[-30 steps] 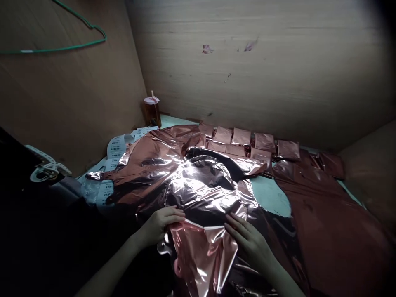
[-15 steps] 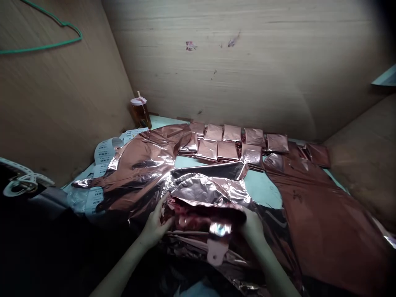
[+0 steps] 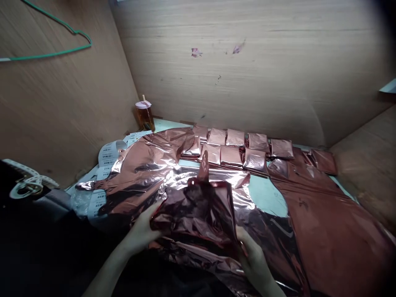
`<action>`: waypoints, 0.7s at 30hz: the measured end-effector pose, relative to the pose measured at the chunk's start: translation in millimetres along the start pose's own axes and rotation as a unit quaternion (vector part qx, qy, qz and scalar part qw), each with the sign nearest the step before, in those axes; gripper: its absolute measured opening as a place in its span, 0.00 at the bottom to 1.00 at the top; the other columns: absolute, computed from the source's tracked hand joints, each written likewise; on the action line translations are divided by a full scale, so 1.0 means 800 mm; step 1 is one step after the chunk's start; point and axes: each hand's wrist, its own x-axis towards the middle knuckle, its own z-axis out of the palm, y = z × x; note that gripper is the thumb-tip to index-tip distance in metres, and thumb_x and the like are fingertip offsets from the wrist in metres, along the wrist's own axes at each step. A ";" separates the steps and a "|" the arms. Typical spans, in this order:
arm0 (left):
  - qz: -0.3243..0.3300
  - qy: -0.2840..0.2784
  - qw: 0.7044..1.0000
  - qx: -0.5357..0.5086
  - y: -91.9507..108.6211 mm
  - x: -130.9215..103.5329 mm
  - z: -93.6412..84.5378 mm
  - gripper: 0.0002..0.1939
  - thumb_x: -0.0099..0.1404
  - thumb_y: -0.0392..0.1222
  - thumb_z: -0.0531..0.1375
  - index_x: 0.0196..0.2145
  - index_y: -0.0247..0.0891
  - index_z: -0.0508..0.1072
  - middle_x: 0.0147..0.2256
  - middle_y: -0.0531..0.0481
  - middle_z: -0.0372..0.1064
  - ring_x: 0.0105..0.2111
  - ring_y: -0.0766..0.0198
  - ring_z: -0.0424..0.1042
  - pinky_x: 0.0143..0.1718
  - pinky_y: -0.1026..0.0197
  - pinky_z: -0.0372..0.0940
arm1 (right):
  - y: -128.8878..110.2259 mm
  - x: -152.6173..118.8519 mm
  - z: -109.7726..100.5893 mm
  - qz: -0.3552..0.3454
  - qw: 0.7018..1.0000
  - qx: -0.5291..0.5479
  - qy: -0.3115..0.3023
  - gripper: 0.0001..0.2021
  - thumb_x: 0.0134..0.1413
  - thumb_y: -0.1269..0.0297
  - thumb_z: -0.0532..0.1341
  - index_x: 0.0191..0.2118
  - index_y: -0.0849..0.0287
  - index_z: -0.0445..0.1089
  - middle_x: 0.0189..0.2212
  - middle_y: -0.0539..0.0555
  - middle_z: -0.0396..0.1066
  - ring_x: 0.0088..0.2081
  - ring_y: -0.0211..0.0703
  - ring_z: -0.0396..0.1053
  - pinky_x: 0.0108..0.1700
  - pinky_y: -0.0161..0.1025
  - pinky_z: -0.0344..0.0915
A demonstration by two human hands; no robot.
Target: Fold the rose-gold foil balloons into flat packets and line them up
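Note:
A partly folded rose-gold foil balloon is held up in front of me, with a narrow tab sticking up from its far edge. My left hand is closed on its left side, fingertips hidden behind the foil. On the lower right side, my right hand grips it with the thumb in view. Beneath it, flat foil balloons of the same colour overlap: one spreads left, another lies to the right. Shiny foil shows just behind the held one.
Two rows of folded foil squares lie along the back of the pale green table. A cup of amber drink stands in the left corner by a label strip. Wooden panels enclose the table; a green hanger hangs left.
The held foil has been tipped over, so its open dark fold no longer faces me. Its tab now points up and away instead of down. Both hands have shifted slightly lower.

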 end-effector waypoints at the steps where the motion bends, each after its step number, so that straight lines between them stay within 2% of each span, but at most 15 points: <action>1: -0.016 -0.022 1.000 -0.015 -0.005 -0.014 0.004 0.32 0.56 0.44 0.69 0.58 0.39 0.69 0.49 0.43 0.74 0.47 0.51 0.74 0.50 0.55 0.70 | -0.001 -0.009 0.003 0.025 1.000 0.015 -0.011 0.13 0.64 0.65 0.54 0.51 0.52 0.71 0.44 0.56 0.74 0.45 0.44 0.72 0.47 0.35 0.68; 3: -0.058 -0.058 0.995 -0.063 -0.015 -0.035 0.011 0.23 0.61 0.48 0.66 0.52 0.38 0.75 0.46 0.42 0.75 0.45 0.51 0.75 0.47 0.54 0.70 | 0.000 -0.018 0.009 0.099 0.994 0.048 -0.021 0.13 0.64 0.60 0.54 0.48 0.55 0.73 0.41 0.57 0.75 0.41 0.46 0.73 0.42 0.35 0.69; 5: -0.089 -0.078 0.986 -0.121 -0.023 -0.045 0.013 0.21 0.62 0.52 0.64 0.49 0.37 0.77 0.44 0.42 0.76 0.43 0.51 0.75 0.46 0.54 0.71 | 0.000 -0.017 0.014 0.185 0.980 0.074 -0.010 0.16 0.63 0.53 0.54 0.41 0.59 0.74 0.36 0.57 0.75 0.36 0.46 0.73 0.37 0.36 0.69; 8: -0.074 -0.124 0.974 -0.177 -0.027 -0.046 0.004 0.22 0.60 0.57 0.65 0.43 0.36 0.79 0.42 0.41 0.76 0.44 0.49 0.74 0.45 0.53 0.71 | 0.000 -0.004 0.018 0.297 0.952 0.075 0.022 0.21 0.61 0.47 0.55 0.34 0.61 0.74 0.28 0.55 0.73 0.32 0.46 0.70 0.32 0.35 0.66; 12: -0.039 -0.165 0.975 -0.147 -0.021 -0.041 -0.013 0.23 0.68 0.58 0.56 0.34 0.36 0.81 0.42 0.40 0.75 0.43 0.50 0.74 0.44 0.52 0.71 | 0.002 0.010 0.017 0.356 0.932 0.063 0.042 0.23 0.58 0.43 0.55 0.29 0.60 0.70 0.26 0.53 0.71 0.31 0.45 0.69 0.32 0.35 0.64; 14: -0.026 -0.140 0.985 -0.097 -0.018 -0.042 -0.016 0.23 0.68 0.57 0.56 0.29 0.38 0.80 0.42 0.42 0.75 0.45 0.50 0.73 0.50 0.49 0.68 | 0.007 0.012 0.015 0.372 0.927 0.027 0.043 0.22 0.56 0.43 0.55 0.26 0.58 0.67 0.23 0.51 0.68 0.27 0.43 0.66 0.29 0.35 0.61; 17: -0.032 -0.043 0.998 -0.011 -0.018 -0.047 -0.006 0.23 0.67 0.56 0.57 0.20 0.38 0.72 0.34 0.46 0.76 0.42 0.53 0.74 0.59 0.47 0.61 | 0.015 0.017 0.010 0.390 0.918 -0.059 0.033 0.19 0.54 0.46 0.55 0.24 0.55 0.62 0.18 0.50 0.64 0.23 0.42 0.62 0.25 0.35 0.56; 19: -0.077 0.037 0.996 0.028 -0.019 -0.051 0.009 0.19 0.65 0.57 0.58 0.28 0.39 0.73 0.32 0.48 0.76 0.38 0.55 0.75 0.55 0.49 0.64 | 0.017 0.023 0.007 0.401 0.908 -0.117 0.012 0.17 0.53 0.47 0.54 0.23 0.54 0.61 0.18 0.50 0.64 0.23 0.43 0.62 0.27 0.36 0.55; 20: -0.103 0.072 0.991 0.046 -0.019 -0.053 0.017 0.17 0.64 0.57 0.58 0.36 0.39 0.74 0.32 0.48 0.76 0.36 0.55 0.75 0.51 0.50 0.67 | 0.017 0.028 0.007 0.407 0.902 -0.145 0.001 0.17 0.53 0.47 0.54 0.23 0.54 0.60 0.19 0.50 0.65 0.24 0.44 0.62 0.27 0.36 0.55; 21: -0.122 0.103 0.985 0.065 -0.020 -0.054 0.026 0.21 0.63 0.57 0.59 0.45 0.39 0.72 0.33 0.48 0.76 0.35 0.55 0.75 0.47 0.51 0.69 | 0.016 0.032 0.006 0.412 0.895 -0.173 -0.009 0.18 0.53 0.47 0.53 0.22 0.54 0.59 0.19 0.50 0.65 0.24 0.44 0.62 0.28 0.37 0.54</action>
